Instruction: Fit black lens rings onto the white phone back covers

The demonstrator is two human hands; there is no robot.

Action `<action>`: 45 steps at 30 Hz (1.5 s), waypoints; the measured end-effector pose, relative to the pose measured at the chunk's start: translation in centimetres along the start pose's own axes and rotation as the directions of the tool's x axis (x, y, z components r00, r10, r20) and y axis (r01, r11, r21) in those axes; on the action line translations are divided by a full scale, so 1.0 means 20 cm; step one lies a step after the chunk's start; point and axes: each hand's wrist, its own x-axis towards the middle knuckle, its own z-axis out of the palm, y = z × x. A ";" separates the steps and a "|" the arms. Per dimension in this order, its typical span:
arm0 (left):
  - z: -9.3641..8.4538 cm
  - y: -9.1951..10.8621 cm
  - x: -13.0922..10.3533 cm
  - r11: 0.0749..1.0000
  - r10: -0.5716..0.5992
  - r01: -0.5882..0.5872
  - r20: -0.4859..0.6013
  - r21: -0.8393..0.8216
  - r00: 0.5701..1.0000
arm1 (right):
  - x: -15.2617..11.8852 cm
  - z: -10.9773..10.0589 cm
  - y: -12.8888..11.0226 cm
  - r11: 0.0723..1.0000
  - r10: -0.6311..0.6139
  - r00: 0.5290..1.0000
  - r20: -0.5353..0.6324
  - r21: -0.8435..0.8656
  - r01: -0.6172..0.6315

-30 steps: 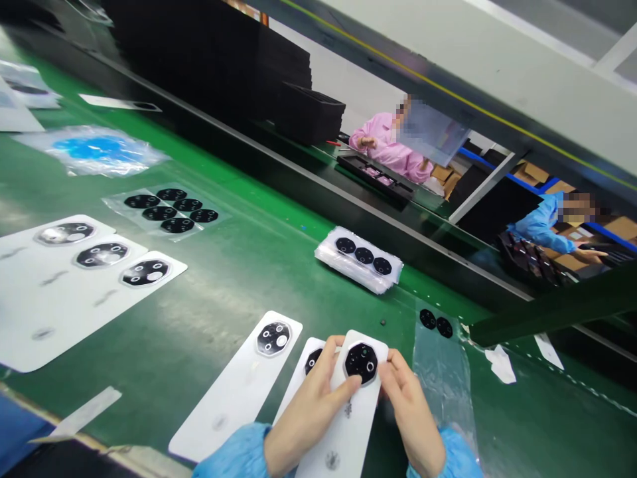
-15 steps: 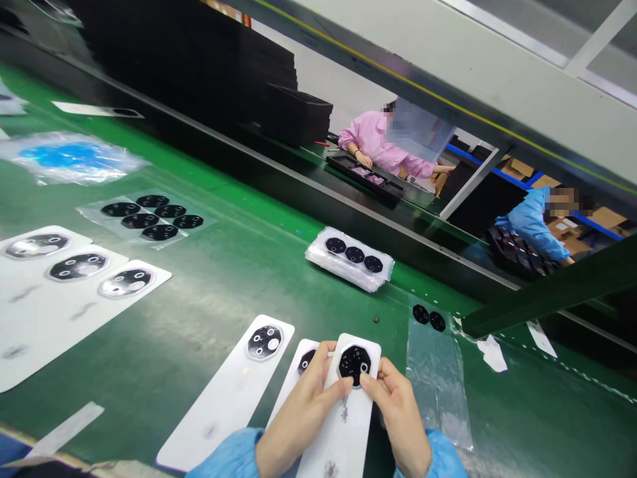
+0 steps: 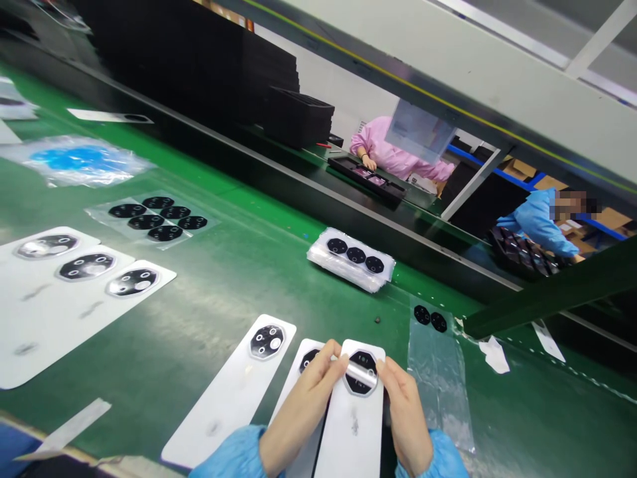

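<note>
Between my two hands is a white phone back panel (image 3: 351, 431) with a black octagonal camera lens cover (image 3: 361, 373) near its top; a bright band of light crosses the cover. My left hand (image 3: 308, 392) grips the panel's upper left edge, thumb on its face beside the cover. Along the upper right edge, my right hand (image 3: 405, 405) pinches it with the thumb close to the cover. A second white panel (image 3: 293, 382) lies partly under my left hand. Farther left, another white panel (image 3: 229, 392) rests flat on the green table.
Several white panels (image 3: 64, 305) lie side by side at left. Black lens covers (image 3: 166, 233) sit on a clear sheet. A stack of clear film packs (image 3: 351, 259) stands mid-table, and a plastic strip (image 3: 438, 378) with two covers lies right. Co-workers (image 3: 398, 149) sit beyond the dark conveyor.
My thumbs have moved apart from the lens cover's lower edge to the panel's sides. The panel has tilted slightly, and its cover now reflects a light band.
</note>
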 end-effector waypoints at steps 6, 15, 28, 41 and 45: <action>0.01 0.04 0.01 0.999 0.013 -0.011 -0.025 0.053 1.000 | -0.01 0.00 -0.06 0.991 -0.024 0.987 0.159 -0.123 0.044; -0.01 0.03 0.02 0.984 0.066 -0.071 0.035 0.165 0.997 | 0.05 0.00 -0.05 0.986 -0.066 0.977 0.202 -0.138 0.095; -0.02 0.04 0.00 0.994 0.037 -0.041 0.045 0.099 0.998 | 0.01 -0.07 -0.09 0.995 -0.054 0.924 0.378 -0.057 0.082; -0.01 0.02 -0.02 0.997 -0.069 0.073 0.116 -0.028 0.991 | 0.04 -0.04 -0.09 0.999 0.003 0.999 0.045 -0.055 0.000; 0.00 0.03 -0.03 0.987 -0.106 0.122 0.143 -0.109 0.984 | 0.05 -0.04 -0.08 0.996 -0.045 0.999 -0.005 -0.083 0.044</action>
